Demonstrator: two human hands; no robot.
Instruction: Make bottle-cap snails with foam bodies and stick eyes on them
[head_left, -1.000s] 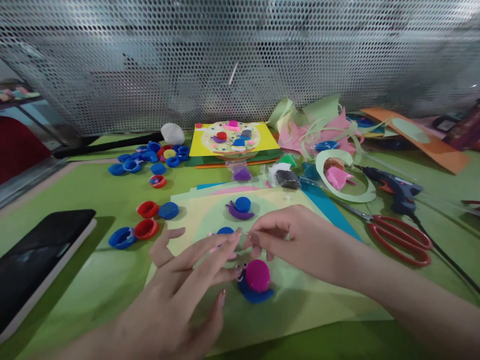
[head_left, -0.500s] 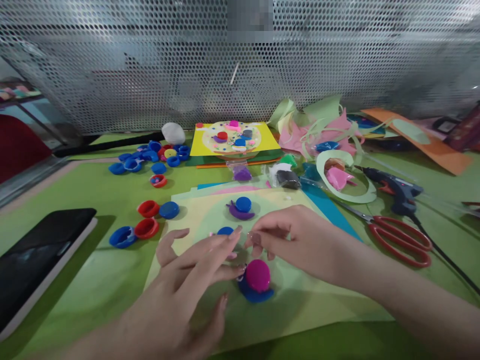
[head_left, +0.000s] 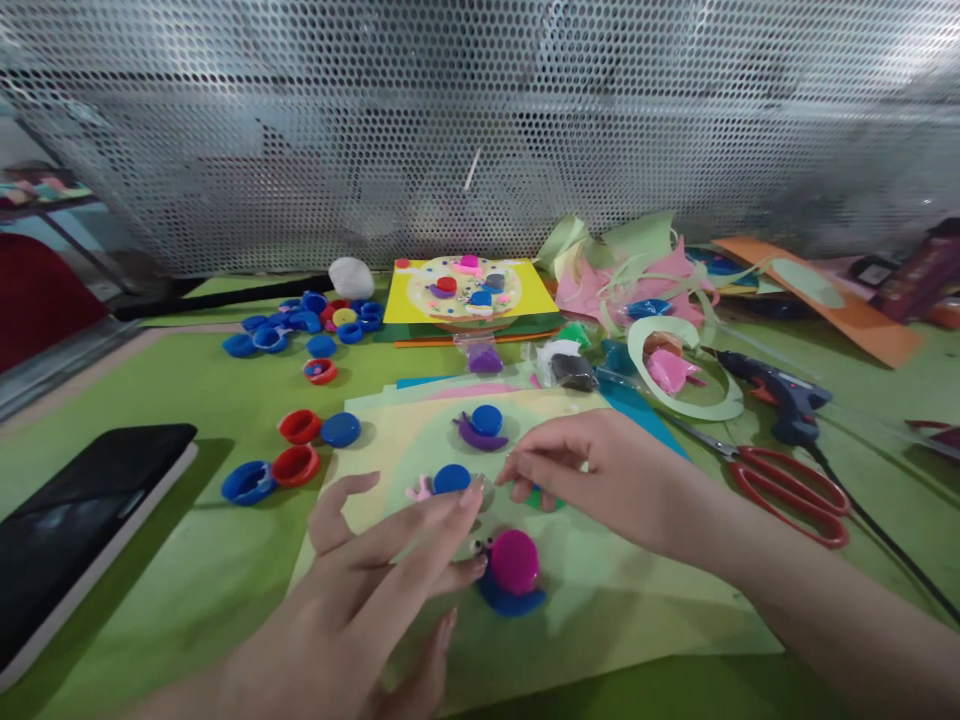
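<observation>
Taking the magenta-capped snail (head_left: pixel 515 565) as our dial's centre, with twelve pointing away from us, it sits on the pale paper (head_left: pixel 637 622) spread over the green counter (head_left: pixel 187 385). Our left hand (head_left: pixel 390 560) lies at nine o'clock, fingers spread wide with nothing visible in its grasp; one fingertip comes right up beside the snail's eyes, though we can't tell whether it touches. Our right hand (head_left: pixel 577 465) is at one o'clock, fingers curled, thumb and forefinger drawn close together; we can't tell if they pinch anything. Partly hidden beneath it is a green piece (head_left: pixel 547 501).

At eleven we see a blue-capped pink snail (head_left: pixel 452 480), and just short of twelve a purple snail (head_left: pixel 484 430), also blue-capped. Farther out at twelve is a decorated yellow sheet (head_left: pixel 401 300). The glue gun (head_left: pixel 787 400) lies at two, red-handled scissors (head_left: pixel 750 462) between two and three, red rings (head_left: pixel 296 478) at ten, and a black phone (head_left: pixel 90 530) at nine.
</observation>
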